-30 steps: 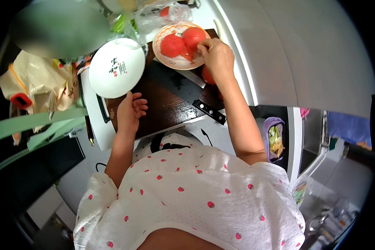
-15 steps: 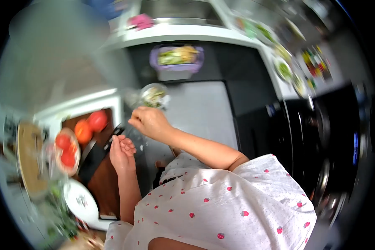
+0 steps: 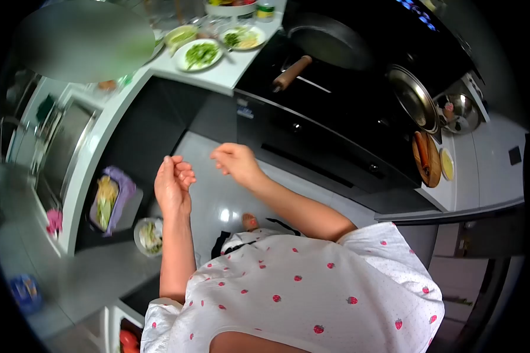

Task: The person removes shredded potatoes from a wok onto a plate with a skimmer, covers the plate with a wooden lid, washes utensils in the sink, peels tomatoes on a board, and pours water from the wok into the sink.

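Observation:
My left hand [image 3: 174,185] hangs in the air over the floor, palm turned inward, its fingers loosely bent with nothing in them. To its right my right hand [image 3: 237,163] is raised too, empty, with the fingers slightly curled and apart. The hands do not touch each other or anything else. Beyond them stands the black stove front [image 3: 312,141]. On the stove sits a wok [image 3: 327,47] with a wooden handle [image 3: 292,73]. A plate of chopped greens [image 3: 201,55] is at the counter edge to the left of the stove.
At left are a bin with a purple liner [image 3: 121,200], a container of vegetable scraps [image 3: 149,236] and a sink [image 3: 68,153]. A metal lid [image 3: 415,97], a steel bowl [image 3: 460,115] and a round wooden board [image 3: 433,167] are at right. Tomatoes [image 3: 128,339] show bottom left.
My view has swung right, from the board with tomatoes and a knife towards the stove. The bin and sink have shifted left. Both hands stay raised and empty; the right fingers have loosened.

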Tool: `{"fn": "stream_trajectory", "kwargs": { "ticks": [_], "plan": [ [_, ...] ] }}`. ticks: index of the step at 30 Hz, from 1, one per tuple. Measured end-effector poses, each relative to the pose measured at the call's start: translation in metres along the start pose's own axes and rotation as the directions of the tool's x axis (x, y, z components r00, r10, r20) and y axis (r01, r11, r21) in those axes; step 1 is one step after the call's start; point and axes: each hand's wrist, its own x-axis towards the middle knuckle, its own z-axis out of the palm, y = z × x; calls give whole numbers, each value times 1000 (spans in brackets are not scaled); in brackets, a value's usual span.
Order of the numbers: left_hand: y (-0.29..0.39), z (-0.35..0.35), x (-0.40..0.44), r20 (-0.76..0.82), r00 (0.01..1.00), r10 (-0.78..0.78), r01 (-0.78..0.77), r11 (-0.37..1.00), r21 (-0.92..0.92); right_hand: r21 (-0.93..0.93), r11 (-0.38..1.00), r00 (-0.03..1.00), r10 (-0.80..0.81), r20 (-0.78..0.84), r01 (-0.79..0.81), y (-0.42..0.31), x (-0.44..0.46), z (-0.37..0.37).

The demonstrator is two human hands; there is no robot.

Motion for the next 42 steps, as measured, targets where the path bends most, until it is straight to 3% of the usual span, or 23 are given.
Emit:
{"fn": "stream_trajectory", "kwargs": {
  "ticks": [2,5,8,11,13,14,16,17,18,21,26,29,35,42],
  "plan": [
    [-7,41,32,54,998,-30,27,998,56,176,983,990,78,-115,-57,-4,9,-48],
    [-23,87,81,155,980,-126,101,983,155,512,859,931,196,-307,-12,-14,27,-93],
    [-45,127,132,294,914,-280,182,930,321,684,726,941,186,-283,62,-44,45,-115],
    [-60,180,164,329,828,-453,297,854,427,769,620,955,102,-278,158,-59,72,-130],
    [-74,200,191,501,601,-623,431,780,454,767,606,961,15,-276,210,-62,85,-135],
    [-85,209,206,576,448,-684,529,722,447,744,620,932,53,-357,250,-67,94,-134],
    [-96,228,225,717,49,-695,683,547,484,701,676,908,113,-403,227,-73,98,-134],
    [-103,241,213,587,207,-783,604,574,553,682,702,894,147,-423,207,-77,97,-131],
    [-101,251,209,593,144,-792,607,544,580,677,714,827,265,-496,178,-88,97,-124],
    [-104,262,206,602,0,-798,581,490,650,625,761,771,289,-568,176,-86,93,-128],
    [-114,272,188,599,108,-793,623,523,581,557,814,784,236,-574,163,-95,76,-137],
    [-117,274,178,597,121,-793,667,510,543,553,821,795,240,-558,140,-91,66,-142],
    [-136,271,157,695,202,-690,660,620,424,523,845,812,226,-538,111,-86,47,-152],
    [-134,270,129,665,240,-707,698,602,388,494,867,852,209,-480,66,-83,20,-161]
  ]
}}
